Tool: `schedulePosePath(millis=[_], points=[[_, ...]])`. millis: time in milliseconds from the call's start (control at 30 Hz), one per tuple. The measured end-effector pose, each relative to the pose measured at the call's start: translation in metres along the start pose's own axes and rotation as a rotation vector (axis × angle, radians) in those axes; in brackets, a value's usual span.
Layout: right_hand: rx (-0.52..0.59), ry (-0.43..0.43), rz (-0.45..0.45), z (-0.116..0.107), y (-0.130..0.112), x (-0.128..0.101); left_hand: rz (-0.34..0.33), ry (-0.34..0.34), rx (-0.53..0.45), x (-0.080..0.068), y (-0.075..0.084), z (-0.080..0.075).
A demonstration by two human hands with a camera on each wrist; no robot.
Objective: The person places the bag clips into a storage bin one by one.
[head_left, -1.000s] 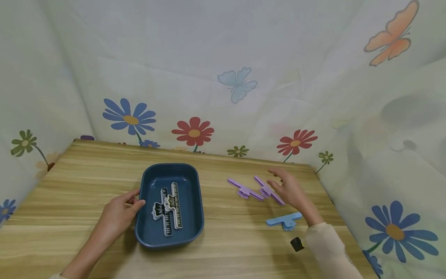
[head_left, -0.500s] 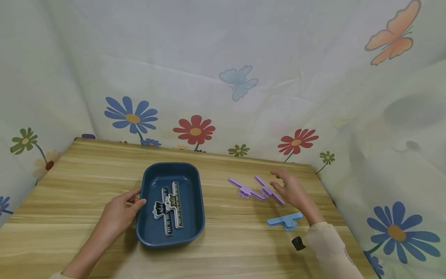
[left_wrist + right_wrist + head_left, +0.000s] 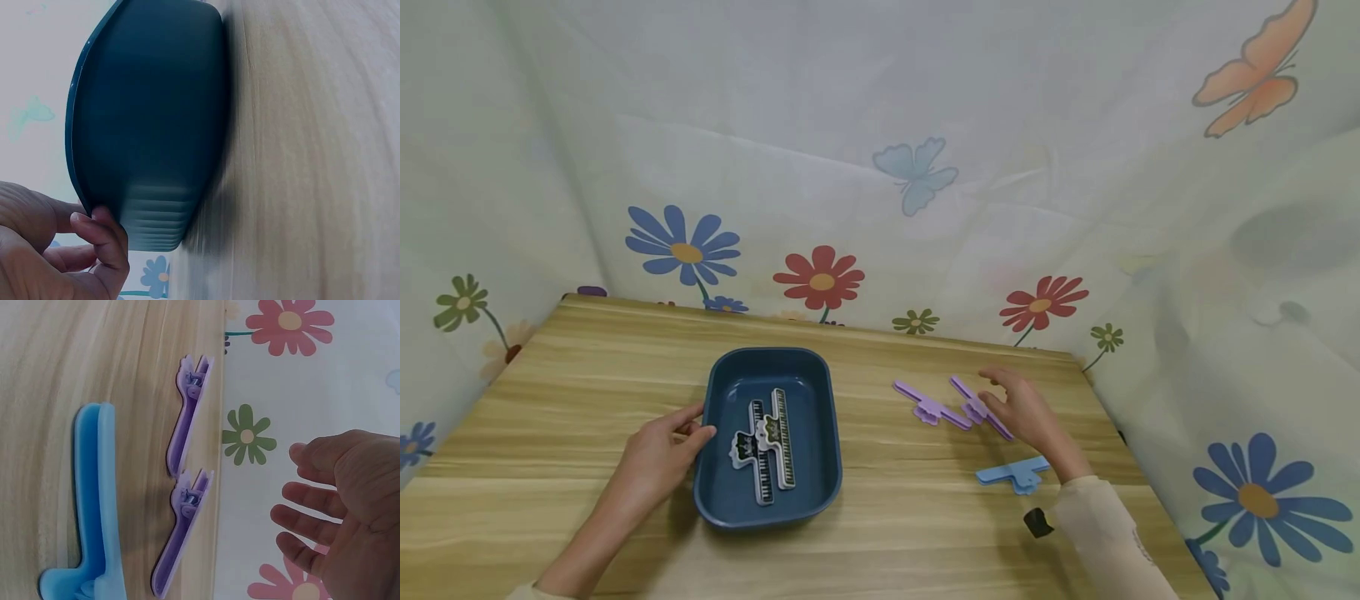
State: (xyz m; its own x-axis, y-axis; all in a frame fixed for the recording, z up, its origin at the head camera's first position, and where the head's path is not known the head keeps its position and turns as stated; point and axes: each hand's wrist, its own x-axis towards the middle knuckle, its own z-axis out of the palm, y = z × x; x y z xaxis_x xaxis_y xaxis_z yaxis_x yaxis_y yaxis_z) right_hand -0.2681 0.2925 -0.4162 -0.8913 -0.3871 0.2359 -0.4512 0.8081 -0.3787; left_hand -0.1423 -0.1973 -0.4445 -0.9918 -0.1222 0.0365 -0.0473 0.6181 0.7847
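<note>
Table: I see a wood-grain table [image 3: 550, 392] running across the head view, light stripes along its length.
Backdrop: a pale cloth [image 3: 880, 108] printed with flowers and butterflies hangs behind and on both sides of the table.
Left hand: my left hand [image 3: 658, 454] sits at the left rim of the tray, thumb and fingers curled round the edge, pinching it.
Tray: a dark blue tray [image 3: 820, 492] rests left of the table's centre.
In the tray: two piano-key clips [image 3: 763, 446] lie side by side, touching.
Purple clips: two purple clips [image 3: 928, 407] lie on the wood right of the tray, near each other.
Right hand: my right hand [image 3: 1026, 412] is spread, fingers loose, just over the nearer purple clip.
Blue clip: a light blue clip [image 3: 1011, 475] lies beside my right wrist.
</note>
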Motion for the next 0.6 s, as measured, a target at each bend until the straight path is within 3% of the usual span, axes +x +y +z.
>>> schedulePosePath(millis=[600], points=[[0.001,-0.034,-0.043,0.027,0.007,0.007,0.009,0.006,-0.003,-0.002,0.003,-0.002]])
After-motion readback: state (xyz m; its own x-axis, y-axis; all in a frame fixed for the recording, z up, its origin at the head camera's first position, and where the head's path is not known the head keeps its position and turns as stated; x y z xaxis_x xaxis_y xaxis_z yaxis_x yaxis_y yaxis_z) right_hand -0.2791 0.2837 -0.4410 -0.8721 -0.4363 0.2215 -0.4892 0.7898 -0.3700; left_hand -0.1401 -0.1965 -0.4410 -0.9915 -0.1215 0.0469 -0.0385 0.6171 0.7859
